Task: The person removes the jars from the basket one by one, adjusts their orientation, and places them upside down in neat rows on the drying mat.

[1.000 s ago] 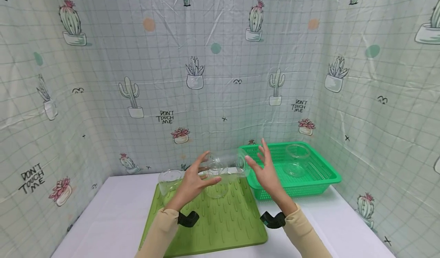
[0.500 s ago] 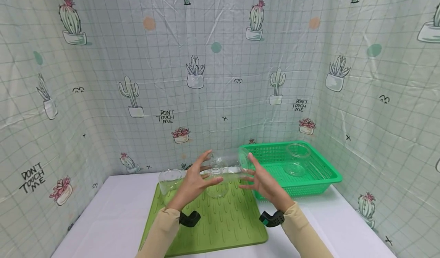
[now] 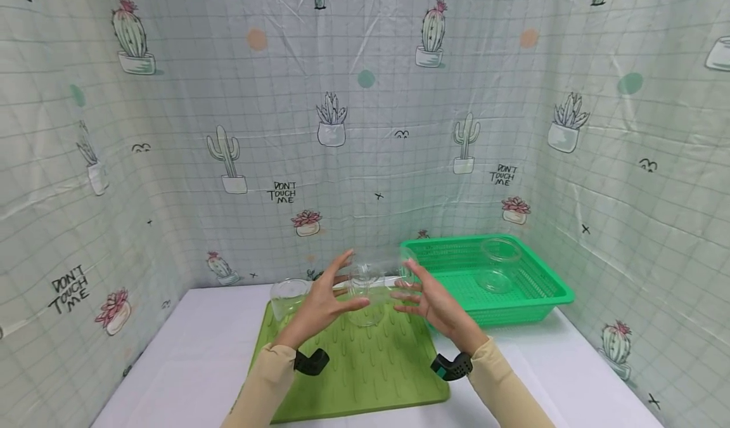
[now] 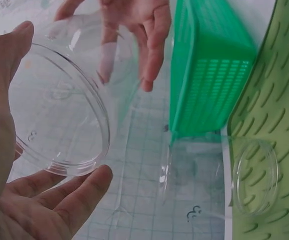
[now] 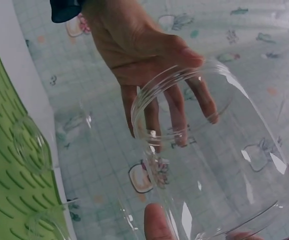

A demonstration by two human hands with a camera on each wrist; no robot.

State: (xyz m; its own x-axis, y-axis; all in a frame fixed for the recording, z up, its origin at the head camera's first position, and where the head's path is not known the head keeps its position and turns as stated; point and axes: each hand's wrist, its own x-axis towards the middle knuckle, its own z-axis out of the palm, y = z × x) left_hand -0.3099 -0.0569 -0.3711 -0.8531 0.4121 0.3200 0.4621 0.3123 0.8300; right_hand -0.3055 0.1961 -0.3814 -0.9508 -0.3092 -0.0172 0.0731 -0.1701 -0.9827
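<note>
Gripping opposite ends of 1 clear jar (image 3: 381,268), the left hand (image 3: 322,304) and right hand (image 3: 441,302) hold it sideways near the head frame's centre, we think to steady slick glass. Both wrist views give us its ridged rim (image 4: 102,117), at the left hand; the head view barely does. Only the head view shows us another jar (image 3: 499,266) inside the green basket (image 3: 496,314), right of frame; 2 more jars (image 3: 289,293) sit on the mat (image 3: 365,383).
</note>
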